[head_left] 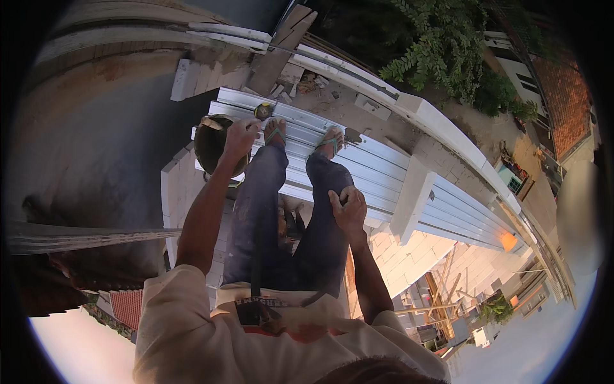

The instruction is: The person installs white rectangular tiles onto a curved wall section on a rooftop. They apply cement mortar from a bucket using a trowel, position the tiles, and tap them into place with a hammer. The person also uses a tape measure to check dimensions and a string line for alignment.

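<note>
My left hand point(240, 139) is closed, its fingers bent together beside the rim of a dark round bucket point(210, 146). Whatever its fingers hold, if anything, cannot be made out. Just beyond that hand, a small yellow and black object point(263, 111) rests on the ribbed white metal sheets point(377, 176). My right hand point(350, 209) lies by my right knee, fingers loosely bent and thumb apart, with nothing visible in it. Both my feet, in green-strapped sandals point(275, 132), stand on the sheets.
A white beam point(412, 198) crosses the sheets on the right. Beyond them runs a curved white ledge point(448, 137), with a wooden board point(279, 54) and rubble point(313, 83) at the far side. Pale block walls point(406, 256) drop away below right. A leafy tree point(441, 45) stands beyond.
</note>
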The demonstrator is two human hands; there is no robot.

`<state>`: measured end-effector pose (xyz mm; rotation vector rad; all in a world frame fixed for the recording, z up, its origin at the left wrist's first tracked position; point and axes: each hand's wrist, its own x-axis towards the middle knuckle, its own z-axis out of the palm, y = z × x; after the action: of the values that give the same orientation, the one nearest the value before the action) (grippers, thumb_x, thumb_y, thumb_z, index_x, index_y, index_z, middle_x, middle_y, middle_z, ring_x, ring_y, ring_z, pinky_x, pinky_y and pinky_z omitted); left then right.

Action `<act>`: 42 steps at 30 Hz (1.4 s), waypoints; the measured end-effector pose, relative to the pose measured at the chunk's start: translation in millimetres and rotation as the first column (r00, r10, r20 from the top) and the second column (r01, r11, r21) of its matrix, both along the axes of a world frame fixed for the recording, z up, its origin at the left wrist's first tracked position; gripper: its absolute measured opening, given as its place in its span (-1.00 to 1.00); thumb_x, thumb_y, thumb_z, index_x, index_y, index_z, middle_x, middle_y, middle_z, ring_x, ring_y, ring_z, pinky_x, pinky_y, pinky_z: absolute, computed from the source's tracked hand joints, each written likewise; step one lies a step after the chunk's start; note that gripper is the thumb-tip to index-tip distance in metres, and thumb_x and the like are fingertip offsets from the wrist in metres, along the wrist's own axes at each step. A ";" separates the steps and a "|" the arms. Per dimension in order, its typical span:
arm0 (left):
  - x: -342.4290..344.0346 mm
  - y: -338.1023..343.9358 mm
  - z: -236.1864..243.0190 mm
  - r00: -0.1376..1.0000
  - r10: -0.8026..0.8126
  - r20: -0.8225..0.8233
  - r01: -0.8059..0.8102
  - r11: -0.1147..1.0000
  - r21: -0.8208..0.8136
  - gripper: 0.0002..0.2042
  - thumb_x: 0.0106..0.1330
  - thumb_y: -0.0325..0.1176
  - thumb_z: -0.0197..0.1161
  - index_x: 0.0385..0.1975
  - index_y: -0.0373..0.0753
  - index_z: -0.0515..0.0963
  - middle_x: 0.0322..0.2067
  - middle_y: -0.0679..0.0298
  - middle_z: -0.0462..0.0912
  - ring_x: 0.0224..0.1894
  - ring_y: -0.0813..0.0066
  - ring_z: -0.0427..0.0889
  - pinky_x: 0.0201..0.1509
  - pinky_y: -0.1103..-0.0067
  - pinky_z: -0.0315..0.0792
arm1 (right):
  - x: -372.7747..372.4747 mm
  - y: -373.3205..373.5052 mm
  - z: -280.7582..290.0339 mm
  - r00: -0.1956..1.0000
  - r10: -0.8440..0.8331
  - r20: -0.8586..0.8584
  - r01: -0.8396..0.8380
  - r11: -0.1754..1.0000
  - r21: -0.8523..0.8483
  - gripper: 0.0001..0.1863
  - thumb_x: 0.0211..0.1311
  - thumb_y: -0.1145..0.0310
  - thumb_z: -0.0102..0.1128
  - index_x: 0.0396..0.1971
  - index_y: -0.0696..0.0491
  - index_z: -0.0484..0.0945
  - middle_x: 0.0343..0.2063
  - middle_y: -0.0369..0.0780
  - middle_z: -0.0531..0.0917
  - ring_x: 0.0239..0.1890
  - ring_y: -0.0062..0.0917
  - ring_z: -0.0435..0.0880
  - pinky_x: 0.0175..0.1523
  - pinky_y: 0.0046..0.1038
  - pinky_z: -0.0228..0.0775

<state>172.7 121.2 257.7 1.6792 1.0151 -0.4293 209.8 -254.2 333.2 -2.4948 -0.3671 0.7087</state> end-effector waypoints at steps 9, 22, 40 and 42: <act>145.5 78.4 -296.1 0.808 -0.583 0.081 0.235 0.446 0.864 -0.54 0.31 -0.37 0.36 0.23 -0.19 0.58 0.13 0.01 0.64 0.13 -0.05 0.63 0.24 0.15 0.49 | 131.8 15.4 -189.0 0.704 -0.165 -0.691 0.465 0.843 0.272 -0.69 0.37 0.16 0.36 -0.19 0.13 0.65 -0.38 -0.32 0.61 -0.32 -0.60 0.53 -0.06 -0.50 0.37; 213.0 163.7 -366.3 0.474 -0.880 -0.026 0.355 0.164 0.920 -0.62 0.12 -0.36 0.49 -0.01 -0.13 0.71 0.00 0.15 0.73 0.06 0.07 0.69 0.25 0.22 0.51 | 161.2 87.3 -395.0 0.879 0.346 -0.328 -0.058 0.760 0.648 -0.70 0.26 0.18 0.50 -0.24 0.12 0.75 -0.35 -0.24 0.70 -0.25 -0.51 0.66 -0.07 -0.42 0.47; 211.3 154.0 -379.9 0.447 -0.891 -0.086 0.141 -0.025 0.990 -0.84 0.17 -0.46 0.30 -0.24 -0.24 0.57 -0.20 0.11 0.58 -0.06 0.02 0.62 0.12 0.22 0.48 | 272.6 170.4 -403.9 0.776 0.261 0.574 -0.515 0.788 0.337 -0.74 0.27 0.26 0.47 -0.13 0.08 0.72 -0.39 -0.20 0.63 -0.28 -0.37 0.63 -0.11 -0.34 0.52; 210.1 155.1 -383.4 0.442 -0.893 -0.083 0.150 -0.018 0.988 -0.83 0.17 -0.47 0.28 -0.24 -0.25 0.57 -0.19 0.10 0.57 -0.05 0.01 0.62 0.10 0.21 0.50 | 288.1 189.6 -406.6 0.638 0.278 0.718 -0.565 0.803 0.191 -0.71 0.28 0.25 0.46 -0.10 0.08 0.72 -0.31 -0.19 0.64 -0.19 -0.31 0.62 -0.01 -0.27 0.51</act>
<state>382.8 276.2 -125.7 3.1195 -0.3119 0.4300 498.0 -64.5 -73.4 -2.1676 -1.2796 -0.1561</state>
